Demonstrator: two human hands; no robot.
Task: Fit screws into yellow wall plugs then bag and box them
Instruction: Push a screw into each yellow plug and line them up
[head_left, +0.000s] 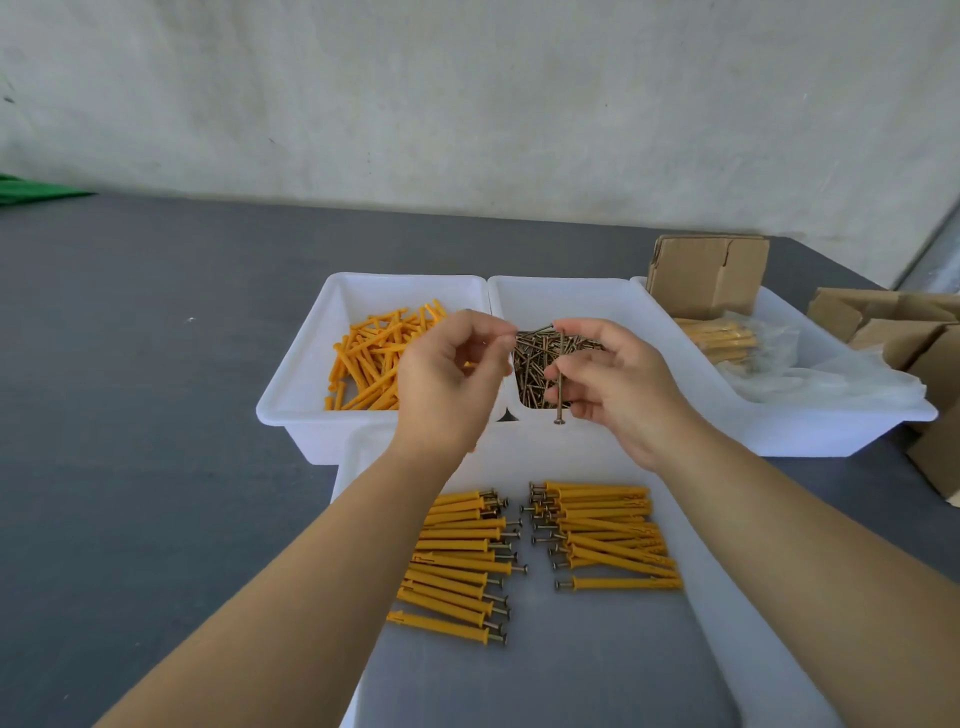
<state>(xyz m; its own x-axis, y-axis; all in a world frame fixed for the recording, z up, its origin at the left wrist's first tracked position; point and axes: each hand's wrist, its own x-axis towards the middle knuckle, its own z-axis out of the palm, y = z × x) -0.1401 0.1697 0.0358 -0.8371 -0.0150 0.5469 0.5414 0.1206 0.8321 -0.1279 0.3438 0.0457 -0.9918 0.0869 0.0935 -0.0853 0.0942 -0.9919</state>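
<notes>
Grey tabletop (130, 415) carries three white bins. Loose yellow plugs (371, 358) lie in the left bin; left hand (447, 379) is curled, contents indiscernible. Right hand (618, 379) pinches one screw (560, 379), head down, over the screw bin (545, 296). Recommend turning it tip-first before insertion.

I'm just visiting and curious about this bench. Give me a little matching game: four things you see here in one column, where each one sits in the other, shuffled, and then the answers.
Things
1. loose yellow plugs
2. loose screws
3. finished plugs with screws
4. single screw

Places
A. pinched in the right hand, head hanging down
B. near tray, in two rows
C. far left bin
D. middle bin

Pairs: 1-C, 2-D, 3-B, 4-A
</notes>
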